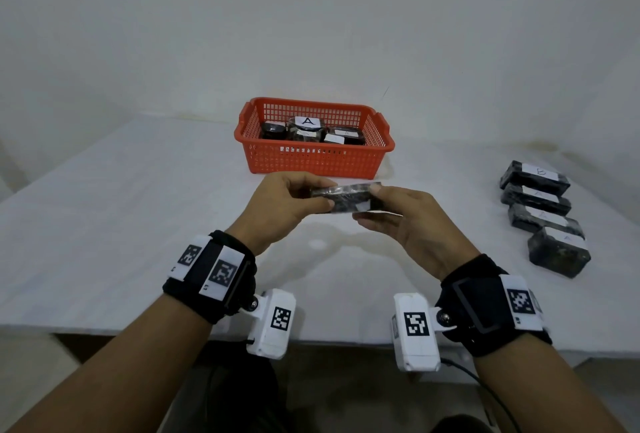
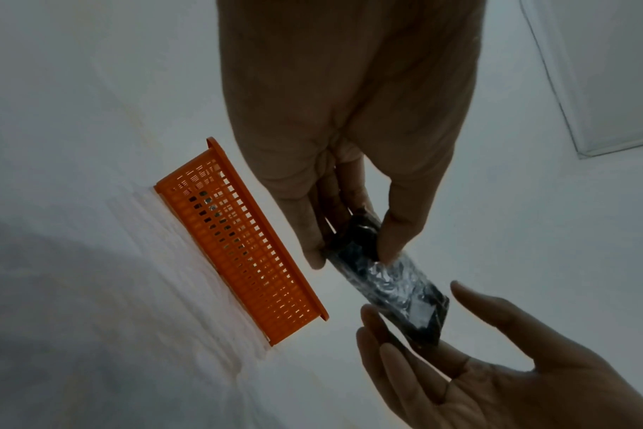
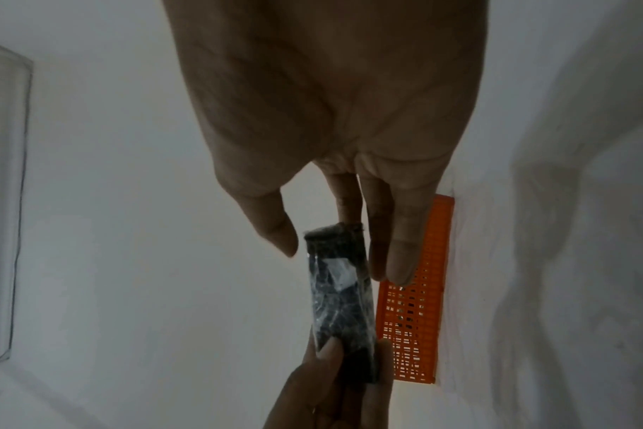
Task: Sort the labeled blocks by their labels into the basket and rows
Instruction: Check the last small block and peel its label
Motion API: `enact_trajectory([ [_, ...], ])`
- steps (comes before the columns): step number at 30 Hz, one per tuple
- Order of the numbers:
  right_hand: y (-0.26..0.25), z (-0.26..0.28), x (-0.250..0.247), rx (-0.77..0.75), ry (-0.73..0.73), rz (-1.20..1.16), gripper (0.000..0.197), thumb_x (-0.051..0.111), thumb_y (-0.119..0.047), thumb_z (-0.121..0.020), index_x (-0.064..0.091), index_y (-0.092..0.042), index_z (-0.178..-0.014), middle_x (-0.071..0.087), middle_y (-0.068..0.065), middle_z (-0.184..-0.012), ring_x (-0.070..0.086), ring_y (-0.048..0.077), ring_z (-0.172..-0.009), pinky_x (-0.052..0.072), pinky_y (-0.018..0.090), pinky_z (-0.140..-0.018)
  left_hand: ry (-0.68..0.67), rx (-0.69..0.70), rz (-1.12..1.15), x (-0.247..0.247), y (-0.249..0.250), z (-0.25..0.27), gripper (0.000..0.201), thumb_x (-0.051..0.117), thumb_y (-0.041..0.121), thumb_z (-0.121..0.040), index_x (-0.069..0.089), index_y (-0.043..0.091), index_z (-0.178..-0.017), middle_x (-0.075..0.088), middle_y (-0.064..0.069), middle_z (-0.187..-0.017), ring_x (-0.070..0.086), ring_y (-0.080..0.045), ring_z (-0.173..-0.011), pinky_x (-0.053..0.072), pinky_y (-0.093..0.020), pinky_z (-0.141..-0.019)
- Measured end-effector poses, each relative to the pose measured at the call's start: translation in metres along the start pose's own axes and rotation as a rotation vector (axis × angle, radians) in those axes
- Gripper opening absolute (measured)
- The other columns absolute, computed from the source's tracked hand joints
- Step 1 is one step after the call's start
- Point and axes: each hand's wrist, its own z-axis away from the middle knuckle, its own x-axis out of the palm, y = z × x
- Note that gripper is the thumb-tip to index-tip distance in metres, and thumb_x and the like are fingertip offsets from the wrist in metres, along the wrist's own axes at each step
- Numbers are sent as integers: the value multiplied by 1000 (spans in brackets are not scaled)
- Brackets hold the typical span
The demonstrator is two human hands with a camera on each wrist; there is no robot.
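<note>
So I've got one dark wrapped block [image 1: 346,197] held up in the air over the white tabletop [image 1: 121,224], just in front of the orange basket [image 1: 313,162]. My left hand [image 1: 284,205] has its thumb and fingers pinched on the left end of it; the left wrist view shows that pretty clearly, thumb on one face and fingers on the other. My right hand [image 1: 408,221] is at the other end. From the head view it looks like it's wrapped round that end, but both wrist views show the thumb and fingers spread apart on either side of the block with a bit of gap, so I'd call it loose and not really gripping. There's a little white patch on the wrapping near the right end, can't read anything on it. The basket is sitting toward the back of the tabletop with a few blocks piled inside, and the top one [image 1: 306,124] has a label reading A. Off to my right there's a row of four more blocks [image 1: 543,216] lined up side by side on the tabletop, each with a white label, too blurry to read properly.
</note>
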Motion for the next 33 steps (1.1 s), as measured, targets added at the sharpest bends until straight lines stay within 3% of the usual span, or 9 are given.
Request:
enact_trajectory([
  [2,-1,3,-1,27,11,-70,31,57,-24,-104,73,1,-114,75,22,-113,74,36,-105,60,42,-96,-5,4,-3,0,-1,0,21,78,2,-87,79,14,-104,80,0,-102,75,-16,-98,60,-25,-91],
  [4,0,4,-2,24,14,-107,31,56,-20,-105,72,5,-114,74,24,-114,74,37,-106,60,41,-96,-12,-5,-27,1,-3,1,22,78,1,-87,78,16,-103,81,0,-101,76,-17,-98,60,-28,-93],
  [11,0,4,0,-21,-55,-86,23,62,-8,-98,73,8,-110,75,23,-114,72,36,-112,59,35,-98,49,-9,-199,8,-5,0,20,87,14,-80,78,25,-94,78,8,-98,76,-16,-89,59,-30,-84],
  [16,-4,3,2,28,-157,-30,45,66,-32,-90,71,2,-120,75,16,-121,70,28,-117,55,36,-103,-41,0,-92,10,0,-1,21,87,10,-80,79,12,-99,81,3,-94,76,-9,-88,56,-12,-75],
  [19,-2,2,5,48,-206,26,47,63,-40,-90,72,-5,-120,75,11,-122,70,24,-118,52,36,-105,-34,34,-134,13,-1,0,22,88,15,-80,80,15,-100,80,6,-96,73,-3,-93,50,-8,-77],
  [22,0,1,4,-15,-157,56,43,65,-31,-93,73,5,-116,76,14,-118,71,27,-117,51,38,-109,-76,-14,-116,11,-1,1,29,87,29,-81,79,22,-108,80,10,-105,72,0,-102,52,-20,-90],
  [26,4,2,1,-58,-136,110,51,80,-36,-75,76,0,-111,77,15,-115,71,26,-116,49,41,-112,-217,-67,-30,10,3,8,46,74,55,-86,76,23,-120,77,8,-118,71,-7,-113,55,-34,-104],
  [28,4,3,1,-54,-157,125,55,80,-37,-72,75,0,-113,76,16,-116,70,24,-117,48,39,-112,-216,-77,-7,10,4,10,42,68,53,-91,79,21,-116,78,6,-115,71,-8,-114,54,-36,-107],
  [33,5,4,-2,6,-225,80,52,80,-23,-82,68,1,-126,71,18,-127,66,23,-125,45,38,-116,-211,-69,-23,7,5,10,36,70,49,-92,81,21,-112,79,5,-113,71,-12,-115,51,-42,-111],
])
